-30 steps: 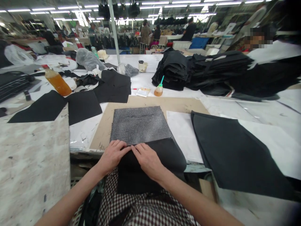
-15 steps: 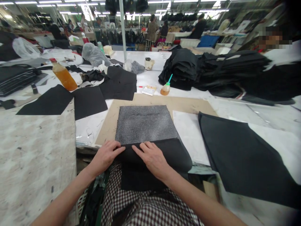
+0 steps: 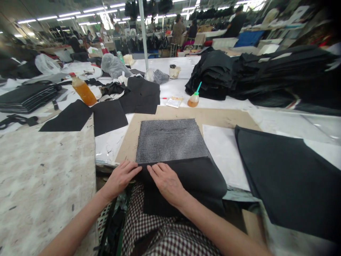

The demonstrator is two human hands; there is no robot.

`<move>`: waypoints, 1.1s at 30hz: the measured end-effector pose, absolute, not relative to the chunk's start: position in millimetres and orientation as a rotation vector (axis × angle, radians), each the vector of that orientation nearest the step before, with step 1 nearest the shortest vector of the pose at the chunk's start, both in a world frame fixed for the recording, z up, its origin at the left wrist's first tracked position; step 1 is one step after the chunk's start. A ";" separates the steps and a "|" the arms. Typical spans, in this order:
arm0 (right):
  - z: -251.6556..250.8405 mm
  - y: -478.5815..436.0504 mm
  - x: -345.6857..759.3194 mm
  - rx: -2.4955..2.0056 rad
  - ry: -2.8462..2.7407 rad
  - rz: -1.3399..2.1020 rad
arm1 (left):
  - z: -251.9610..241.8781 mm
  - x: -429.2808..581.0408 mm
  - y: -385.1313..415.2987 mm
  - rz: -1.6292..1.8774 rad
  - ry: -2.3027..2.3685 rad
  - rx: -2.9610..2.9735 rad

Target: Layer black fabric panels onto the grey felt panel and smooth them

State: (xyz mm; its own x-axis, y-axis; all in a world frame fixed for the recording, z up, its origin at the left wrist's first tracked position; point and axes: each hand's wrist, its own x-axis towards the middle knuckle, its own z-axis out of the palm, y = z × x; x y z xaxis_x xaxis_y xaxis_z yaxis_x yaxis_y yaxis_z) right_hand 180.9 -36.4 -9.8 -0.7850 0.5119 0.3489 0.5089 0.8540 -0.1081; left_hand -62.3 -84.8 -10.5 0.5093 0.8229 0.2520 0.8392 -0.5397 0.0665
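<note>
A grey ribbed fabric panel (image 3: 170, 140) lies on a brown cardboard sheet (image 3: 226, 118) at the table's near edge. Its black lower part (image 3: 197, 179) is folded over the edge and hangs onto my lap. My left hand (image 3: 121, 177) rests at the left end of the fold line, fingers stretched flat on the cloth. My right hand (image 3: 166, 181) lies flat on the black part just right of it, fingers extended toward the fold. Neither hand grips anything.
A large black fabric piece (image 3: 290, 177) lies to the right on white paper. Black cut pieces (image 3: 106, 113), an amber bottle (image 3: 84, 90) and a small glue bottle (image 3: 194, 100) sit further back. Stacks of black fabric (image 3: 239, 74) fill the far right. People work at distant tables.
My hands have stayed on the fold, the left drawing slightly apart from the right. The view has shifted a little to the left.
</note>
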 end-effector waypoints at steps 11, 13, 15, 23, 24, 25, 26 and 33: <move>-8.0 -36.6 182.9 -0.761 -2.673 0.011 | -16.2 -82.7 -102.2 -0.356 -1.444 -2.621; -8.1 -36.5 183.7 -0.760 -2.665 0.011 | -11.6 -84.3 -107.8 -0.273 -1.474 -2.614; -8.6 -36.8 184.3 -0.756 -2.648 0.020 | -6.3 -80.5 -112.3 -0.259 -1.533 -2.579; -6.9 -35.2 201.0 -0.780 -2.599 0.097 | -6.1 -12.7 -90.7 -0.438 -1.654 -2.405; -6.5 -32.2 209.8 -0.809 -2.593 0.101 | -8.7 -9.1 -87.5 -0.396 -1.635 -2.401; -6.3 -28.6 221.2 -0.846 -2.587 0.098 | -11.3 -8.0 -85.2 -0.371 -1.621 -2.390; -6.4 -24.6 235.1 -0.895 -2.577 0.089 | -13.7 -9.1 -83.5 -0.358 -1.619 -2.380; -18.3 -1.4 351.1 -1.193 -2.460 -0.029 | -16.1 -22.0 -78.8 -0.381 -1.850 -2.396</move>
